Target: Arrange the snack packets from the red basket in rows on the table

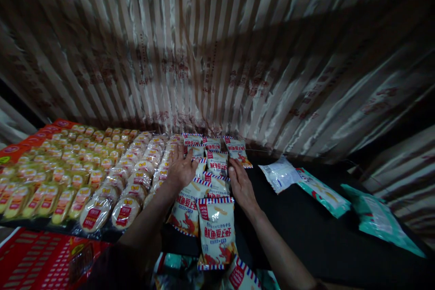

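White snack bags with red lettering (216,235) stand in overlapping rows on a black tabletop (282,226). My left hand (183,166) lies over the left side of these rows, fingers stretched out, next to the round wrapped crackers (125,210). On the other side, my right hand (242,184) has its fingers extended along the right edge of the snack bags (217,163). Neither hand grips a bag. A further bag (237,150) stands at the back right, just beyond my right fingertips.
Rows of small yellow wrapped cakes (61,204) fill the left of the table. Teal packets (324,192) and a silvery-white packet (280,173) lie to the right. A red basket (34,258) sits at the lower left. Striped plastic sheeting (204,54) hangs behind.
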The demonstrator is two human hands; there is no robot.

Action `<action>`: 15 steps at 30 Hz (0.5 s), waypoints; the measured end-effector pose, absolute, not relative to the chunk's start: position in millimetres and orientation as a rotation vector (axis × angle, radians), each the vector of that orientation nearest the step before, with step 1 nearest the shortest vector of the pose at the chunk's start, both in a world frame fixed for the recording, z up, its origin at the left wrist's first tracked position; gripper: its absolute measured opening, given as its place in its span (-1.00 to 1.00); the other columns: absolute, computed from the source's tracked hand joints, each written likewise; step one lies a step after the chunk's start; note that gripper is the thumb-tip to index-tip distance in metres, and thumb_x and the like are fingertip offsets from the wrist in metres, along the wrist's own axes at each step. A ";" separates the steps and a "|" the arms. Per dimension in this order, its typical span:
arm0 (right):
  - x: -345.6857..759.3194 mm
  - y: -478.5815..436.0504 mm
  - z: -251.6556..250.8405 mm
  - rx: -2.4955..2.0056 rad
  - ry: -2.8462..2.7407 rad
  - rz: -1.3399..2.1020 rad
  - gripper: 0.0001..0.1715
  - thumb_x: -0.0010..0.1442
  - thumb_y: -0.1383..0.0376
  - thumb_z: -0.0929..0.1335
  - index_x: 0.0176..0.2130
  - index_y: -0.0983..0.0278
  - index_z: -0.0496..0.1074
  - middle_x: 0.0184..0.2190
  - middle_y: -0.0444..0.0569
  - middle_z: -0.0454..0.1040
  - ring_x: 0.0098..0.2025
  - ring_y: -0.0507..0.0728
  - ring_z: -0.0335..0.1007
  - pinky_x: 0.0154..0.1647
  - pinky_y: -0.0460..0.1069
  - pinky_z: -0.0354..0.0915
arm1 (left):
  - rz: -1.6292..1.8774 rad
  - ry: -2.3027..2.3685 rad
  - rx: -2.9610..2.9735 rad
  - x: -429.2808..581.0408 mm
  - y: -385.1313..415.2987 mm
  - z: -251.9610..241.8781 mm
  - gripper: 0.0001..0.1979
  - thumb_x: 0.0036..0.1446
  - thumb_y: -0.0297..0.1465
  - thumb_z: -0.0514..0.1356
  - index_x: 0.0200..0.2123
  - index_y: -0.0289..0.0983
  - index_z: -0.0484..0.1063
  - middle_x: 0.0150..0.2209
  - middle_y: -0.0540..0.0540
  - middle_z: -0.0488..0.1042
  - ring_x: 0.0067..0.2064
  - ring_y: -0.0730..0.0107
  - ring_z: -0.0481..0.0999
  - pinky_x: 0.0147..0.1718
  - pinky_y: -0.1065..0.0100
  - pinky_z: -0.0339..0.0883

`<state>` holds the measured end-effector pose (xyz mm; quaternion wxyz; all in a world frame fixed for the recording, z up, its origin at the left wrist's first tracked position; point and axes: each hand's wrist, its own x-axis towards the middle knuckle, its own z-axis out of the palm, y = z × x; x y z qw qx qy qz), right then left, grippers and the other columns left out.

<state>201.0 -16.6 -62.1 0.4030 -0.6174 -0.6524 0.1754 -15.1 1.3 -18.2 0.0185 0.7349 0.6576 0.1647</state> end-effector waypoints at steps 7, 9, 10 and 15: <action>206.6 -38.8 -72.0 -1.531 -1.531 0.603 -0.30 0.24 -0.10 0.15 0.16 0.25 0.31 0.23 0.09 0.25 0.29 0.23 0.10 0.32 0.25 0.01 | 0.713 2.008 2.364 -10.6 -34.4 -17.2 -0.52 0.28 -0.27 -0.10 0.21 -0.28 0.21 0.33 -0.27 0.03 0.37 -0.03 -0.16 0.23 -0.09 -0.02; 205.7 -43.4 -72.0 -1.508 -1.485 0.643 -0.32 0.24 -0.10 0.16 0.15 0.23 0.32 0.24 0.08 0.24 0.29 0.22 0.10 0.32 0.24 0.00 | 0.750 1.987 2.396 -5.8 -53.6 -18.2 -0.52 0.28 -0.27 -0.08 0.22 -0.27 0.20 0.32 -0.25 0.05 0.38 -0.01 -0.17 0.23 -0.08 -0.01; 205.0 -46.7 -70.7 -1.500 -1.453 0.660 -0.33 0.24 -0.09 0.16 0.15 0.23 0.32 0.24 0.08 0.24 0.29 0.22 0.10 0.32 0.24 0.01 | 0.753 1.966 2.418 -3.4 -62.5 -19.4 -0.52 0.28 -0.27 -0.07 0.21 -0.26 0.20 0.33 -0.24 0.05 0.38 0.01 -0.18 0.24 -0.08 -0.02; 197.6 -76.0 -56.6 -1.478 -1.463 0.660 -0.36 0.27 -0.06 0.14 0.19 0.19 0.27 0.26 0.04 0.21 0.31 0.19 0.06 0.33 0.22 0.01 | 0.757 1.951 2.425 1.6 -88.5 -32.1 -0.57 0.28 -0.29 -0.06 0.16 -0.24 0.28 0.30 -0.24 0.11 0.37 0.00 -0.12 0.24 -0.09 0.00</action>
